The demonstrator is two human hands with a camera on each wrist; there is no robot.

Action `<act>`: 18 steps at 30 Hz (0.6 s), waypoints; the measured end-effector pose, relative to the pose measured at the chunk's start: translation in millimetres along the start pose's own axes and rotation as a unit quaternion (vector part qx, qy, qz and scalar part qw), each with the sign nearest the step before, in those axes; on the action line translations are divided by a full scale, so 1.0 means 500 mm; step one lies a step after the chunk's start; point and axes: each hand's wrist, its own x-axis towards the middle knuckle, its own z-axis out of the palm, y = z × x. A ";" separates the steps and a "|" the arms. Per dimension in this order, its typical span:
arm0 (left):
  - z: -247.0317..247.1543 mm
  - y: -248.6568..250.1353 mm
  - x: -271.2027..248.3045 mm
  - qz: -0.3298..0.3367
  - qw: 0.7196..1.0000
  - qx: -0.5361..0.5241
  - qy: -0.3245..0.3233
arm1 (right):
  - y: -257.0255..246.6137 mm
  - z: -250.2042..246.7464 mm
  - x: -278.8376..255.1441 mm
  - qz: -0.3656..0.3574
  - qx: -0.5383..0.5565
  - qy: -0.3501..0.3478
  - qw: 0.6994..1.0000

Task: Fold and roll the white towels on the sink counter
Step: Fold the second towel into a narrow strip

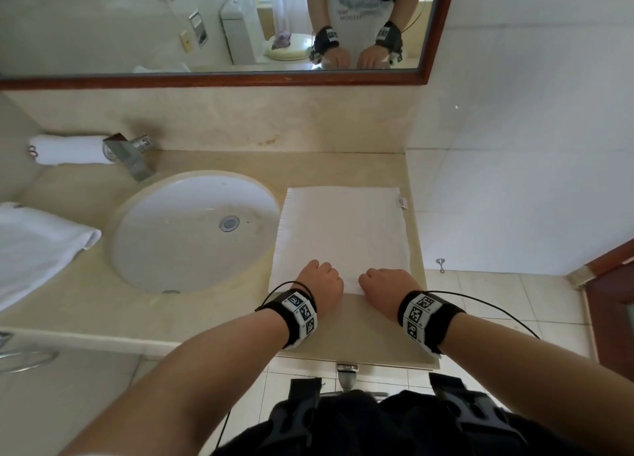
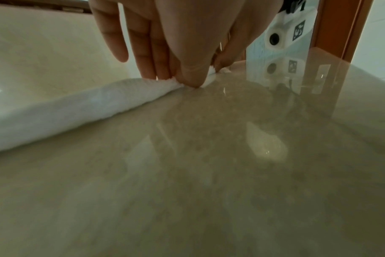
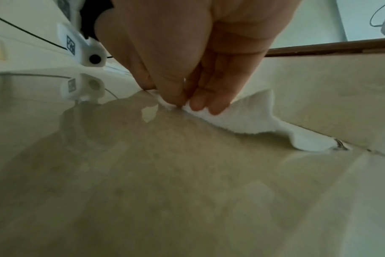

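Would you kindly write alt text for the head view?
Both hands, left hand and right hand, pinch the near edge of a flat white towel on a beige counter, right of a round sink. A rolled towel lies behind the faucet.

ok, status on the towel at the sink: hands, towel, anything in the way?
Left hand and right hand both pinching the near edge. Towel flat on the counter, roll just starting. Sink beside it, path clear.

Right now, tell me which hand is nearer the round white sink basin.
Left. The left hand pinches the flat white towel's near edge beside the basin; the right hand pinches it farther away.
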 end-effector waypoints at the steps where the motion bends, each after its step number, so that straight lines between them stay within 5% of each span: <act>1: 0.001 0.000 0.000 -0.003 1.000 -0.011 0.008 | 0.000 0.002 0.001 0.010 0.002 0.007 1.000; 8: 0.005 0.001 -0.002 -0.027 0.998 -0.053 0.007 | 0.003 0.018 0.018 0.064 0.098 0.003 0.993; 18: -0.002 -0.001 -0.016 -0.033 0.994 -0.071 -0.082 | 0.019 0.007 0.037 0.090 0.175 -0.020 0.980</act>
